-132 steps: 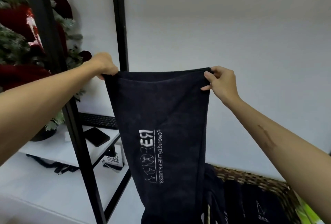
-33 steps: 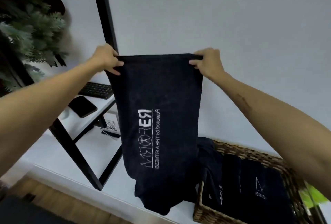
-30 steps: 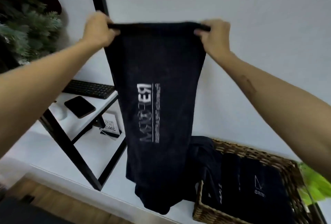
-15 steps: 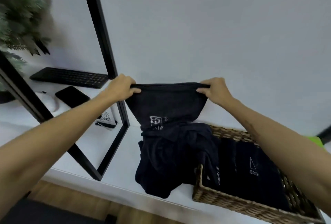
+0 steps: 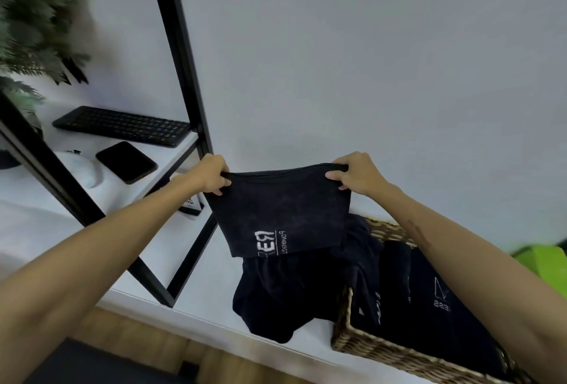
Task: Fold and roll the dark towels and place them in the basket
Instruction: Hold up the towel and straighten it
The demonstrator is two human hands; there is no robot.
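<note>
A dark towel [image 5: 283, 212] with white lettering hangs from both my hands above the white surface. My left hand [image 5: 211, 178] pinches its top left corner and my right hand [image 5: 356, 173] pinches the top right corner. The towel's lower part lies bunched in a heap [image 5: 285, 294] on the surface, left of the wicker basket [image 5: 374, 350]. Inside the basket lie more dark towels [image 5: 435, 301], one draped over the left rim.
A black metal frame [image 5: 181, 55] rises left of the towel, with a white shelf [image 5: 76, 196] behind it holding a black keyboard [image 5: 122, 126], a phone [image 5: 125, 162] and a white mouse. A green plant stands top left, something bright green at far right. Wooden floor lies below.
Both hands came down from a high raised hold, lowering the towel so its bottom half piled on the surface beside the basket. In the last half second the upper part was drawn taut again.
</note>
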